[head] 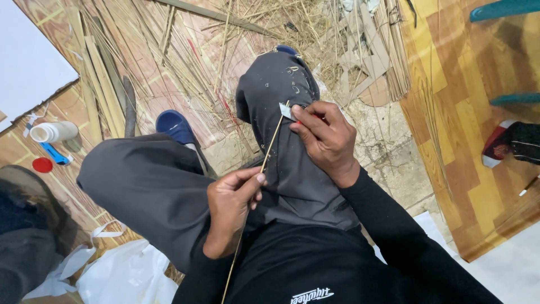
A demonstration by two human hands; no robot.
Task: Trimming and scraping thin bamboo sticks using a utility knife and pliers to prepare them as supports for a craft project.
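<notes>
Resting across grey trousers above a floor strewn with straw, the right hand pinches a small blade against a thin bamboo strip, while the left hand closes its grip around the strip lower down.
</notes>
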